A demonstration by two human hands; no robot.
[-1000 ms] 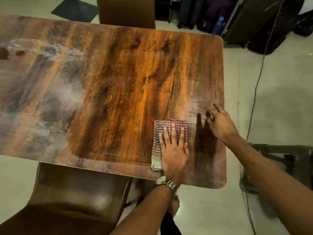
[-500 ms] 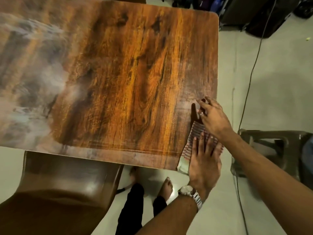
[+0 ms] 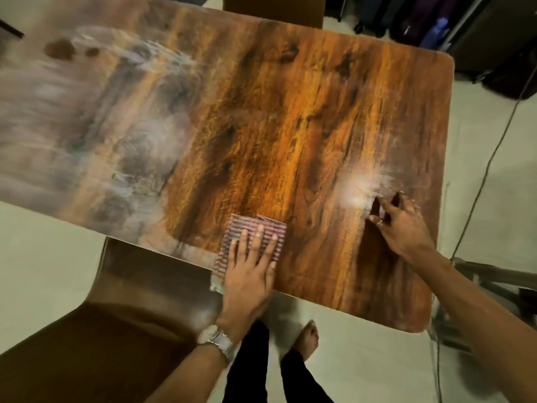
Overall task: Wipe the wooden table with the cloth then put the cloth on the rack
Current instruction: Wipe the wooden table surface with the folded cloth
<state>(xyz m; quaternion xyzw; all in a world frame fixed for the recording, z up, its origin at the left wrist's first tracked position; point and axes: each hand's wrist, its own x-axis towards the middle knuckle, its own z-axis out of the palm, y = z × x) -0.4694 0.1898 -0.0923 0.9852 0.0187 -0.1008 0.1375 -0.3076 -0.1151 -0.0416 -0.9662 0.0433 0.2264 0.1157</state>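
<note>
A folded striped red-and-white cloth (image 3: 268,228) lies on the wooden table (image 3: 290,126) at its near edge, one end hanging slightly over. My left hand (image 3: 250,266), with a wristwatch, presses flat on the cloth with straight, spread fingers. My right hand (image 3: 402,225) rests on the bare tabletop to the right, fingertips on the wood, fingers spread. No rack is in view. The left part of the tabletop looks smeared and hazy.
A brown chair (image 3: 122,315) stands at the table's near left edge, another chair back (image 3: 273,7) at the far side. Dark luggage (image 3: 453,24) sits at the back right. A cable (image 3: 488,170) runs across the floor on the right beside a stool (image 3: 494,286).
My left hand slid the cloth leftward from the table's near right corner back along the near edge. My right hand stayed planted on the tabletop. The camera view shifted.
</note>
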